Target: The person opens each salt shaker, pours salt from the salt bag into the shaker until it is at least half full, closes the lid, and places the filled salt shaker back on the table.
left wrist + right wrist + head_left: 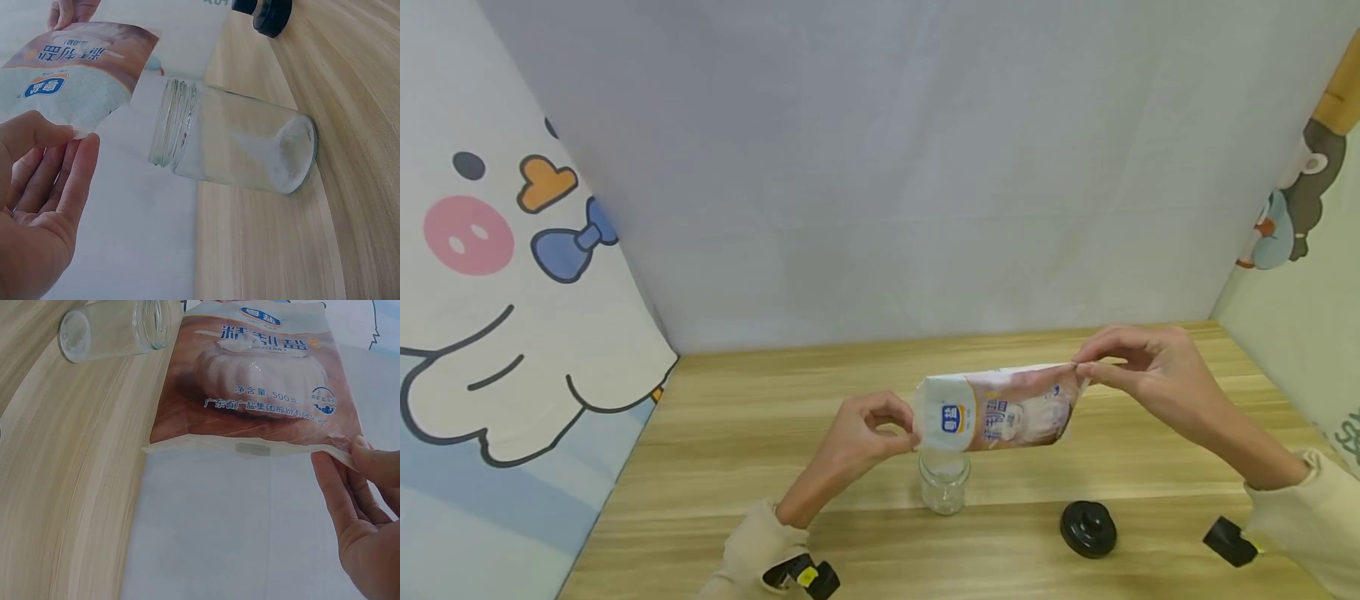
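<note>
A brown and white bag of salt [1022,408] is held sideways in the air between both hands. My left hand [868,433] pinches a corner at its white end, close over the mouth of a glass jar [943,487]. With thumb and fingers, my right hand [1157,375] pinches the corner of the bag's brown bottom end, a little higher than the left. In the left wrist view the jar [250,144] stands uncovered on the table, with a small heap of white salt [290,156] on its bottom.
A black round lid [1088,529] with a knob lies on the wood-grain table [760,467], right of the jar. Behind the table hangs a pale cloth backdrop [880,183]. Cartoon-printed cloth [490,333] covers the left side, and another printed panel [1307,308] stands at right.
</note>
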Tool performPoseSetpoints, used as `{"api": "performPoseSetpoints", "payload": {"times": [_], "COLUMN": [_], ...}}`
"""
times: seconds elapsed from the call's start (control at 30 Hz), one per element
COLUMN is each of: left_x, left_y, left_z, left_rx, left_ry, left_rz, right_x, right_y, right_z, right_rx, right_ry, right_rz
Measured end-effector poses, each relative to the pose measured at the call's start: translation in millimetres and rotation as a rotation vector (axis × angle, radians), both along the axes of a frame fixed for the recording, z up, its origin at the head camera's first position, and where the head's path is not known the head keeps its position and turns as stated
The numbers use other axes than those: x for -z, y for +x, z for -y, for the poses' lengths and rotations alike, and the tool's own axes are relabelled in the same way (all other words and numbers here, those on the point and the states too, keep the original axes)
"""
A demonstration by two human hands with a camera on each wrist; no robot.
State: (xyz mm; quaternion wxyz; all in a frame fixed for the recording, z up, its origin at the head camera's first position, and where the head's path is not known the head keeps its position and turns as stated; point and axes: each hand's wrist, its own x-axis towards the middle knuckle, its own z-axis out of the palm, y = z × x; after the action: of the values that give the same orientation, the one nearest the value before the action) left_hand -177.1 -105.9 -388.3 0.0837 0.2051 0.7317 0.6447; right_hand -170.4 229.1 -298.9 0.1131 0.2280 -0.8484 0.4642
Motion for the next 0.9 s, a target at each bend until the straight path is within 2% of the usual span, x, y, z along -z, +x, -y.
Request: {"api": "performPoseSetpoints", "payload": {"times": [0.4,0.9], "left_x": [2.2,3.5], "left_y": [2.3,1.2], "left_z": [0.2,-0.5], "left_rx": [-0.008,0.015], "left_ry": [0.008,0.016], "left_rz": [-0.013,-0.034], "right_x": [0.2,-1.9], "right_y": [0.7,0.9], "right_z": [1.2,0.0], "right_rx": [-0.033,-0.039], "right_ry": [-0.019,-0.023], "right_rz": [-0.001,-0.001]}}
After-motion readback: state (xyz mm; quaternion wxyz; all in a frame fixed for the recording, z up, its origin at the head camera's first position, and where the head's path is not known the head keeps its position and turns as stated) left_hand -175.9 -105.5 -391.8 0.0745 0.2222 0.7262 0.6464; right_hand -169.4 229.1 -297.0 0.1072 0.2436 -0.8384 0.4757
